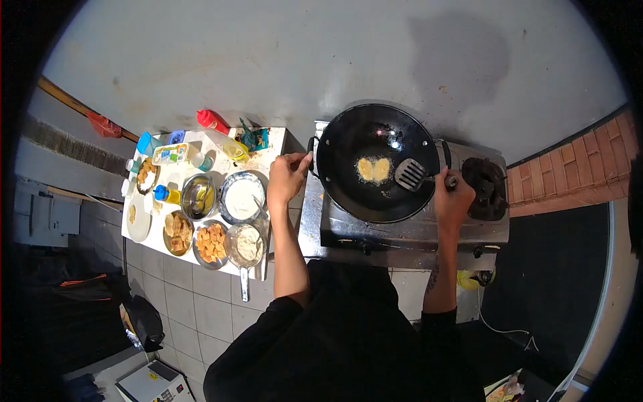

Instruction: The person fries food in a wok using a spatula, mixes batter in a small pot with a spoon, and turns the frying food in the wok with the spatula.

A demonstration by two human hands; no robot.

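A black wok (349, 139) sits on the stove's left side. Two pale yellow battered pieces (373, 169) lie side by side in it, with small bubbles around them. My left hand (289, 178) is closed with its fingertips on the wok's left loop handle. A slotted spatula (409, 174) is gripped in my right hand (453, 199), beside the wok's right handle. The spatula's head hangs low inside the wok, just right of the frying pieces. I cannot tell whether it touches the wok's surface.
At left, a white table (182, 249) carries a bowl of white batter (242, 198), a saucepan of thick pale mixture (247, 245), a bowl of orange-brown cubes (210, 242), and several bottles. A second burner (485, 189) is at right on the steel stove (348, 231). A wall stands behind.
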